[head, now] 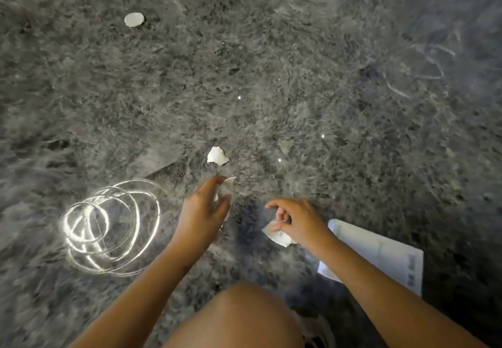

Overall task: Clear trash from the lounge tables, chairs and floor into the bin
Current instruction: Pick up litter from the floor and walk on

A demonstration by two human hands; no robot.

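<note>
Left hand [205, 206] pinched a small white scrap [230, 181] at its fingertips, low over the floor [326, 76]. Right hand [294, 218] pinched crumpled paper [277, 236]. Torn white piece [217, 155] lay on the floor just beyond the left hand. Round white disc [134, 19] lay well apart. Printed sheet [385, 255] lay under the right forearm.

glossy grey stone floor [298, 76], matt white paper scraps [217, 155]
</note>
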